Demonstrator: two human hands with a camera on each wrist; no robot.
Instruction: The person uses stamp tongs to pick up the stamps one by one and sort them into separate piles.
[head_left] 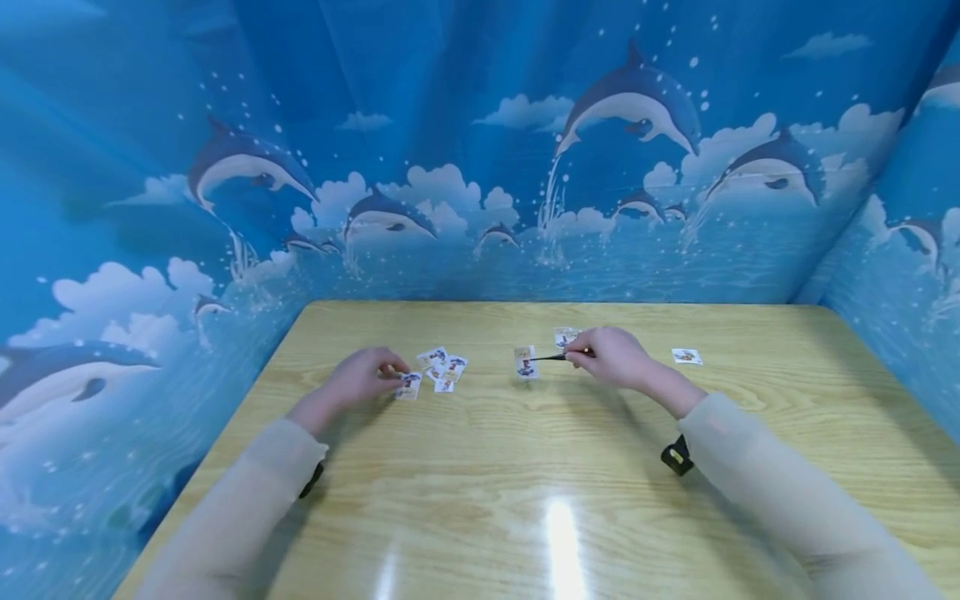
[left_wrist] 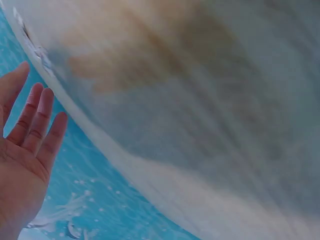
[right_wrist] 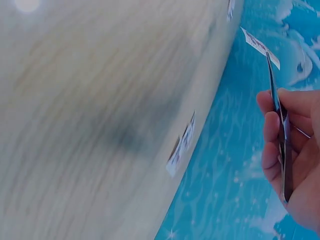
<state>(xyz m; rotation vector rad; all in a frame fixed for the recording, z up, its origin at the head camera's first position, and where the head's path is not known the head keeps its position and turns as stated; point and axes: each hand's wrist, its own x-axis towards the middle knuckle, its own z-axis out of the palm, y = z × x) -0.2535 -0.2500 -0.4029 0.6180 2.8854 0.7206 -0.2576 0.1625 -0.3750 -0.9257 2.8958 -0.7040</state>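
Note:
My right hand (head_left: 615,358) pinches a pair of tweezers (head_left: 552,357) that points left. A small white printed card (head_left: 526,367) is at the tweezers' tips; in the right wrist view this card (right_wrist: 256,46) hangs off the tips, raised from the table. My left hand (head_left: 358,377) is low at the table's left side, fingertips beside a printed card (head_left: 409,387). In the left wrist view the left hand (left_wrist: 25,160) has its fingers loosely extended with nothing in them. Just right of it lies a loose, overlapping group of similar cards (head_left: 452,367).
Another card (head_left: 565,336) lies behind the right hand, partly hidden by it. A lone card (head_left: 686,357) sits farther right. The wood-grain table (head_left: 480,450) ends at a blue dolphin-print curtain (head_left: 450,150) at the back and sides.

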